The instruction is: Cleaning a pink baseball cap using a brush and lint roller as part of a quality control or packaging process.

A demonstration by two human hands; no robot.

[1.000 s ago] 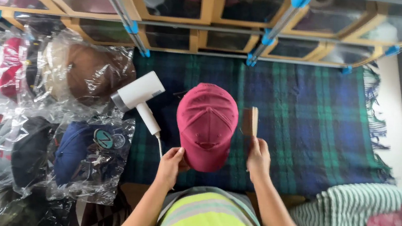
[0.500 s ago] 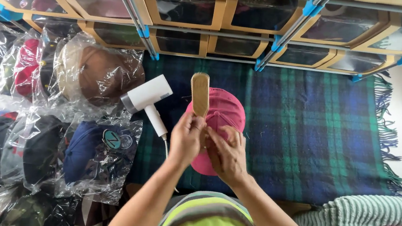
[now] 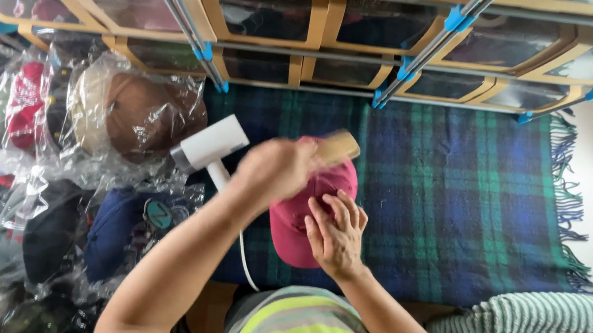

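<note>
Left hand (image 3: 272, 171) is closing around the handle of a wooden brush (image 3: 335, 147), head pointing to 2 o'clock, over the crown of the maroon baseball cap (image 3: 306, 212). Motion blur there, so I'm not calling whether the bristles are touching the fabric.

Right hand (image 3: 337, 233) is lying flat and open, fingers spread, pressing on the cap at its 4 o'clock side. Not gripping anything.

Cap is sitting mid-frame on the blue-green plaid blanket (image 3: 455, 198), brim toward me at 6 o'clock.

White handheld steamer (image 3: 208, 146) is lying at 9 o'clock of the cap, cord (image 3: 248, 264) trailing to 6. Bagged caps (image 3: 133, 113) are piling up further out at 9. Windowed cardboard boxes (image 3: 262, 9) are racked at 12. Striped green throw (image 3: 529, 330) at 4 o'clock.

Handling, my read: cap is looking light, the crown soft and likely to dent, the brim stiff. I'm judging the brim edge the best hold, or a flat palm on the crown. Brush is rigid and light; take it by the handle.
</note>
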